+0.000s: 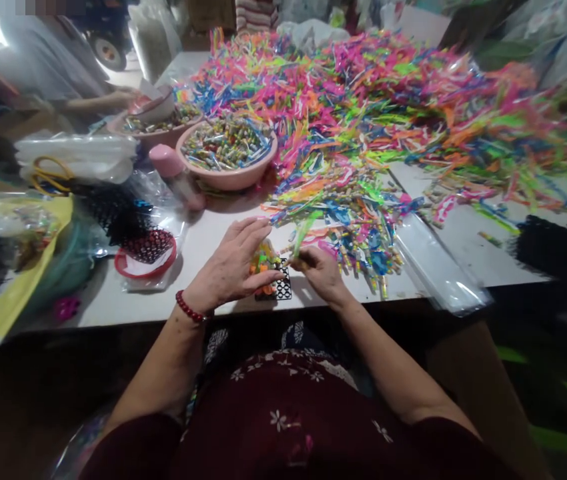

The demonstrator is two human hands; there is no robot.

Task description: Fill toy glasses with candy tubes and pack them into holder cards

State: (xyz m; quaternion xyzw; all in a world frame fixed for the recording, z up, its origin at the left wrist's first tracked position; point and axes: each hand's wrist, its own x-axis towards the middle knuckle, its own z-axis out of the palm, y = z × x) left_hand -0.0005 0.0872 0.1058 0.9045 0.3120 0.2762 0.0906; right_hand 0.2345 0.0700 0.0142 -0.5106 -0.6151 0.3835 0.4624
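My left hand [228, 267], with a red bead bracelet at the wrist, lies stretched out over a small black grid [282, 288] with rows of holes, its thumb apart from the fingers. Orange, yellow and green bits [263, 257] show on the grid between thumb and fingers. At the grid's right side, my right hand [324, 272] is closed in a pinch on a thin small stick with a bright green streamer [307, 230] rising from it. Just beyond both hands lies a loose heap of small patterned sticks with coloured streamers [363, 227].
A large streamer pile [363, 100] covers the table's back. A pink bowl [228, 177] holds small wrapped pieces, beside a pink-capped bottle [176, 175]. A red basket [146, 267] stands left, clear plastic bags [438, 267] right. Another person's hand [118, 100] is at the back left.
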